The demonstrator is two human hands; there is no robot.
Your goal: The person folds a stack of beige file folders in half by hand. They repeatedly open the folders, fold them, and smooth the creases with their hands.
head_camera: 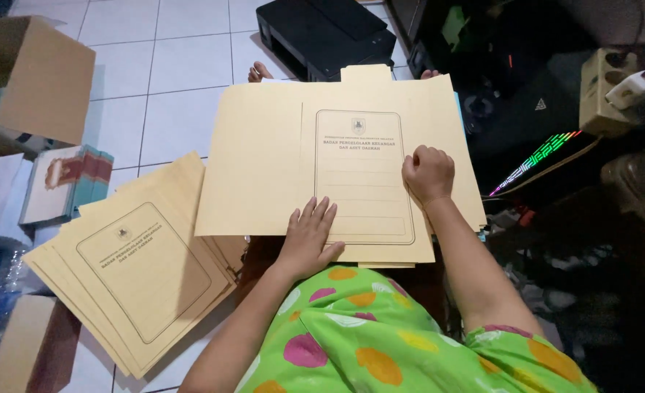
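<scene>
A manila folder [286,153] lay unfolded at the centre of the frame, on the person's lap. The left hand [309,240] pressed flat and open on its lower edge, holding nothing. The right hand [428,173] was a closed fist pressing the printed panel. A fanned stack of folders [129,269] sat on the floor at lower left, apparently already handled; how many remained could not be told.

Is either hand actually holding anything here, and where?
Nothing is gripped. The left hand lies flat on the open folder's lower edge; the right hand, a fist, presses on its printed panel.
</scene>
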